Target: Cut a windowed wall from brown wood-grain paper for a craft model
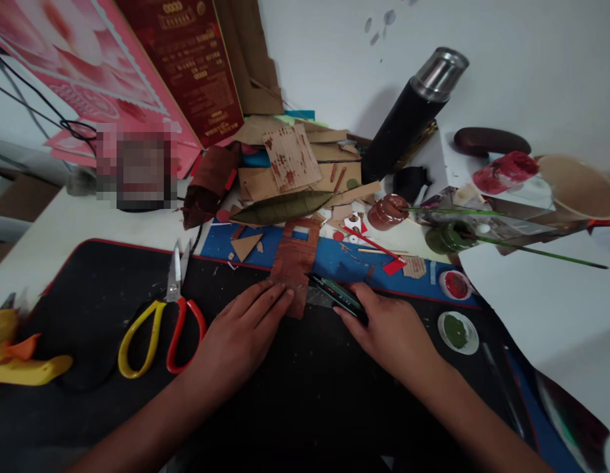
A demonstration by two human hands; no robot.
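Half the control lies in steady holding

The brown strip (pixel 295 259) lies at the centre of the tabletop (pixel 132 226), its far end, with a square window in it, over the blue board (pixel 220 243) and its near end on the black mat (pixel 305 401). The left hand (pixel 243 332) presses it with fingers flat and side by side, its grip released rather than closed on anything. The right hand (pixel 398 328) has its grip wrapped round what looks like a dark green utility knife (pixel 340 295), the tip angled at the strip's right edge; whether it touches cannot be told.

A clear band (pixel 322 297), perhaps a ruler, juts out to the right beneath the knife. If it is the guide, the neatest work should come from resting the blade lightly against its edge and taking several gentle passes instead of one hard one. The left fingertips sit close to that line, so drawing them back a little, while spreading the pressure, would be safer and would stop the strip from twisting.

The scissors (pixel 173 289) lie with blades parted just left of the left forearm, and the dish of green paint (pixel 455 332) is near the right hand; elbow movement is best small.
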